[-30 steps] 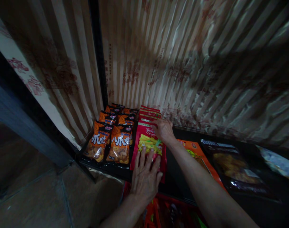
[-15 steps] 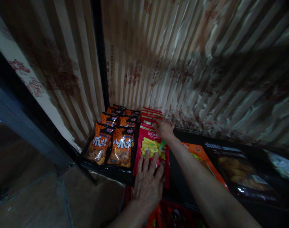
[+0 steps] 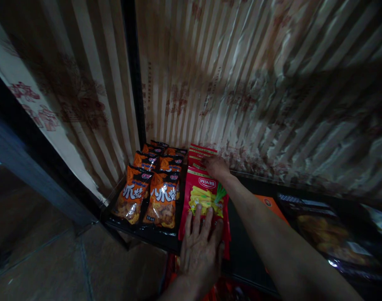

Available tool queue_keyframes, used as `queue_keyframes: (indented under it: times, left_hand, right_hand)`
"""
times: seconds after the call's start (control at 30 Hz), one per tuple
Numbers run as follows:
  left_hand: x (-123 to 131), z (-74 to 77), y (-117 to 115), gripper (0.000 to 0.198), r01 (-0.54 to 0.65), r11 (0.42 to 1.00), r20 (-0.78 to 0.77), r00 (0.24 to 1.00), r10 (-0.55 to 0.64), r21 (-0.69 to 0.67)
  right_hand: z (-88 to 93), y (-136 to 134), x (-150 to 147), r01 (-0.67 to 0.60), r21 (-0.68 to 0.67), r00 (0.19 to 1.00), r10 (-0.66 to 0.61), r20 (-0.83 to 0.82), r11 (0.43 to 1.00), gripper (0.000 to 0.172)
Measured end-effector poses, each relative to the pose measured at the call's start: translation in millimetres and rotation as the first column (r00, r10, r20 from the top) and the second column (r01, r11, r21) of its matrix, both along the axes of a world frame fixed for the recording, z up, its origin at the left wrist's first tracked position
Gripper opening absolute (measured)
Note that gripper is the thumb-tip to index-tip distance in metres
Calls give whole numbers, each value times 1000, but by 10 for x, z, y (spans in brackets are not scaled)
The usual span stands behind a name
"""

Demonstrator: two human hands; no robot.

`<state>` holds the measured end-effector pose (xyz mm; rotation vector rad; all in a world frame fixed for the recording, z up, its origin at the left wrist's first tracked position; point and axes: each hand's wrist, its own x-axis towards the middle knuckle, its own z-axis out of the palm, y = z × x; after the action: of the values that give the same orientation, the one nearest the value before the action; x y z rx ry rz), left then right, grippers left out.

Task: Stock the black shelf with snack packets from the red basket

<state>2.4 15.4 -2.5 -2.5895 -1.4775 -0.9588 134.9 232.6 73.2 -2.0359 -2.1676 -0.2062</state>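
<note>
Red snack bags [image 3: 206, 183] with a picture of yellow sticks and green leaves lie one behind another on the black shelf [image 3: 245, 238]. My left hand [image 3: 202, 246] rests flat on the lower part of the front bag, its fingers spread. At the upper end of that bag is my right hand [image 3: 217, 168], its fingers bent together over the red packaging where the front bag overlaps those behind. The fingertips are dim and partly hidden. Left of the red bags stand two rows of orange and black snack bags [image 3: 162, 198], leaning back.
To the right, an orange packet [image 3: 272, 205] sits partly behind my right forearm, then a dark packet [image 3: 325, 234] and a pale packet [image 3: 380, 219]. A dark post [image 3: 133, 71] and creased patterned paper [image 3: 184, 83] stand behind. Red packages [image 3: 231, 290] show below the shelf.
The view has shifted slightly. My right hand has slid a little over the upper end of the red bags, and more of the front bag's print shows. My left hand stays flat on it.
</note>
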Motion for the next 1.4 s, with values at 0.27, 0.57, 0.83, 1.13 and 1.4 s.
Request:
queue_keyframes:
  times: [0.27, 0.57, 0.83, 1.13, 1.4]
  left_hand:
    - [-1, 24, -9, 51, -5, 1000, 7, 1000, 5, -26]
    - [-5, 18, -12, 55, -9, 1000, 5, 1000, 9, -27]
    - [-15, 14, -5, 57, -9, 998, -12, 1000, 8, -57]
    - [4, -3, -9, 59, -39, 999, -24, 999, 39, 2]
    - [29, -10, 3, 59, -45, 999, -3, 999, 45, 12]
  right_hand:
    - [-14, 97, 10, 7, -74, 997, -13, -70, 997, 34]
    - [-31, 228, -16, 26, -109, 989, -41, -139, 994, 48]
    - [-82, 331, 72, 30, -139, 983, -54, -175, 990, 54]
    - [-26, 370, 64, 49, -29, 976, -54, -213, 998, 34]
    - [-60, 379, 4, 96, 51, 965, -81, -249, 994, 23]
